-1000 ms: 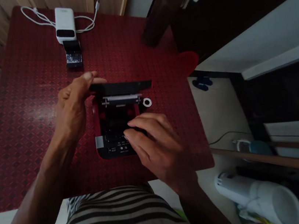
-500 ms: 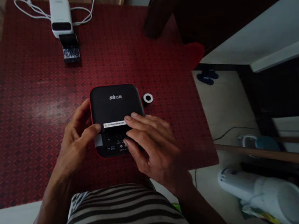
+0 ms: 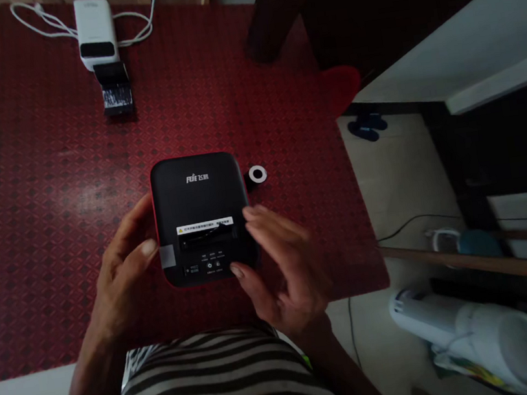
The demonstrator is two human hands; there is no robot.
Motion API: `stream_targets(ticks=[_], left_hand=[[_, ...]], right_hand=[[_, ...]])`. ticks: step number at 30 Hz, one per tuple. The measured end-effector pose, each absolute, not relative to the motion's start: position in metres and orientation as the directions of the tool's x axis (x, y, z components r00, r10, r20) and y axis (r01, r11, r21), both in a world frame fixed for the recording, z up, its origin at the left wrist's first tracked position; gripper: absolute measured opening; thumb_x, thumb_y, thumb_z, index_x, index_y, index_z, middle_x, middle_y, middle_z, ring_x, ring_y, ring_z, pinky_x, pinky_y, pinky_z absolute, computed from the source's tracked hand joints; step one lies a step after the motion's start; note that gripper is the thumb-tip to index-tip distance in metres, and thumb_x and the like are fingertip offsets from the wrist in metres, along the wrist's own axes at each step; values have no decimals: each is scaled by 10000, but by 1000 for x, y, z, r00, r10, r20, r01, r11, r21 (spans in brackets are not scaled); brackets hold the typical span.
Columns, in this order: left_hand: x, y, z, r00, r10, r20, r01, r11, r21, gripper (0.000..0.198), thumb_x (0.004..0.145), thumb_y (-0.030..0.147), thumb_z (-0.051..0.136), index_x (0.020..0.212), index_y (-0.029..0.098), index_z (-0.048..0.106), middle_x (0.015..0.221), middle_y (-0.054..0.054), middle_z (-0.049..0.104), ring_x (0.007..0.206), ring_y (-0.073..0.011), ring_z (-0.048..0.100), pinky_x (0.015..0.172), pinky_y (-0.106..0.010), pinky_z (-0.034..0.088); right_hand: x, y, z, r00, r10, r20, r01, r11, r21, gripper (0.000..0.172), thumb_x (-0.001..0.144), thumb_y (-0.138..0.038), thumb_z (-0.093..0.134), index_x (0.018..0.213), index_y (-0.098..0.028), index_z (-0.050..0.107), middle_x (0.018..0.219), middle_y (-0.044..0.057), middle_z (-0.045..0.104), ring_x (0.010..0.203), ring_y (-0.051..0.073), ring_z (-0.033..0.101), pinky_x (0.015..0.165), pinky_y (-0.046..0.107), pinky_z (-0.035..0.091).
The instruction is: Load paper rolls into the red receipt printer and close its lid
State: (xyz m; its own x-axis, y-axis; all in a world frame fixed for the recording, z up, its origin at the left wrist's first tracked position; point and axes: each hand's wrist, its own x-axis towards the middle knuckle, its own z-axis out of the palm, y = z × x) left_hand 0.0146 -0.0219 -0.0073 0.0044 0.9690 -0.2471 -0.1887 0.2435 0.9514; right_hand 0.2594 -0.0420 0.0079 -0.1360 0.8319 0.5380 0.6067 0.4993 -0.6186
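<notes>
A black, red-sided label printer [image 3: 199,196] lies face up at the near middle of the table. It has a white warning strip, a slot and small buttons on its top. A dark piece shows in the slot. My left hand [image 3: 126,269] grips the printer's left edge, thumb at the top rim and fingers along the side. My right hand [image 3: 285,263] is at the right edge, fingers and thumb apart, the thumb tip by the front right corner. Just right of the printer stands a small black roll with a white ring-shaped end [image 3: 257,174].
A white device with a dark panel [image 3: 96,34] and white cables sits at the back left. In front of it lies a small black open piece [image 3: 116,91]. A dark post [image 3: 274,13] rises at the table's back right. A red rounded seat [image 3: 343,88] is beyond the right edge.
My right hand has slid off the printer's top to its right edge, uncovering the slot and buttons. My left thumb has drawn back from the top to the left rim.
</notes>
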Motion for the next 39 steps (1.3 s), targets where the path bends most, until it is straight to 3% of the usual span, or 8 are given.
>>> stream_targets(ticks=[3,5,7,12,22,31,35,39], left_hand=[[9,-30,-5,19,972,-236,-131,236,963,699,996,424,873,1668,416,682,1770,-26,617,1666,-429,547,1374,-614,498],[8,-31,-4,10,975,-224,-83,224,971,692,984,399,894,1648,429,700,1761,-17,626,1664,-433,551,1369,-621,508],[9,-30,-2,-5,976,-219,-51,219,974,662,985,391,897,1623,427,724,1755,-12,633,1680,-444,532,1341,-632,544],[19,-29,9,-51,966,-255,-46,253,966,649,978,389,904,1605,421,739,1737,-1,652,1725,-440,469,1342,-628,552],[28,-30,21,-66,944,-324,-70,320,945,620,993,398,883,1592,467,739,1701,62,677,1689,-377,529,1419,-566,469],[27,-29,17,-51,952,-301,-39,299,953,630,1014,374,842,1621,473,711,1741,65,641,1704,-399,506,1323,-564,578],[19,-29,12,1,963,-268,-91,267,959,646,991,383,867,1618,441,720,1740,19,647,1580,-421,633,1231,-559,630],[3,-15,-1,8,972,-235,-127,234,964,514,1031,448,835,1531,337,797,1586,-56,772,1413,-414,737,1248,-596,570]], right_hand=[[267,-58,-9,-9,890,456,556,383,-737,713,1094,-415,748,1742,-232,513,1641,199,703,1533,373,688,1229,606,631],[269,-66,-22,-36,942,333,570,293,-768,879,1063,-536,780,1803,-245,407,1674,216,671,1521,411,694,1192,641,654],[269,-70,-33,-94,962,256,596,261,-759,951,1038,-538,816,1819,-267,348,1645,216,693,1456,410,742,1130,625,692],[266,-66,-47,-96,957,274,575,277,-770,771,1057,-383,804,1737,-281,454,1515,183,779,1269,364,827,997,546,733],[266,-62,-47,-39,965,258,571,233,-787,633,1045,-463,823,1603,-276,591,1351,142,854,1105,324,859,914,475,728],[267,-63,-49,-9,979,204,567,173,-805,655,997,-525,865,1561,-272,651,1293,132,872,1125,341,865,964,510,733],[282,-58,-35,-116,966,230,558,255,-790,703,1043,-595,818,1622,-250,620,1383,158,857,1216,354,859,1009,530,735],[293,-37,-5,-130,933,337,562,349,-750,464,1177,-414,643,1609,-245,657,1486,146,824,1360,306,811,1120,504,692]])
